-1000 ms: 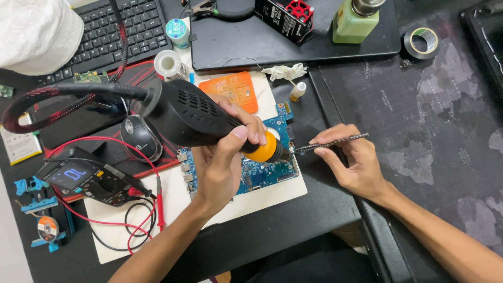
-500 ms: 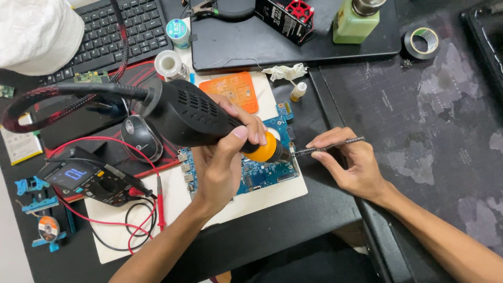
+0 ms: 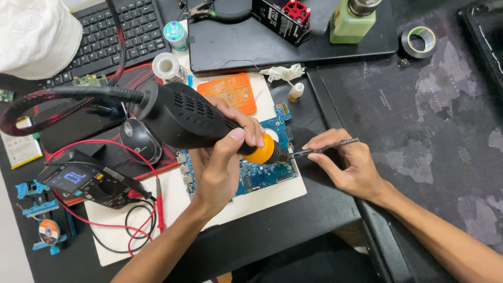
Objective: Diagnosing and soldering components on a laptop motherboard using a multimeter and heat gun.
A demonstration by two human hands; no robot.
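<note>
My left hand [image 3: 222, 162] grips a black hot-air gun [image 3: 186, 118] with an orange collar, its metal nozzle pointing down at a blue circuit board [image 3: 262, 175]. The board lies on a white mat [image 3: 246, 202]. My right hand [image 3: 348, 165] holds thin metal tweezers [image 3: 327, 148], their tips meeting the board right beside the nozzle. A thick black and red braided hose [image 3: 57, 97] runs left from the gun.
A multimeter [image 3: 78, 181] with red and black leads lies at the left, next to a mouse [image 3: 140, 140]. Behind are a keyboard [image 3: 120, 31], solder spools [image 3: 167, 65], an orange pad [image 3: 230, 91], a green bottle [image 3: 352, 21] and a tape roll [image 3: 419, 39].
The tweezers have edged slightly towards the nozzle tip. The hot-air gun stays in place over the board.
</note>
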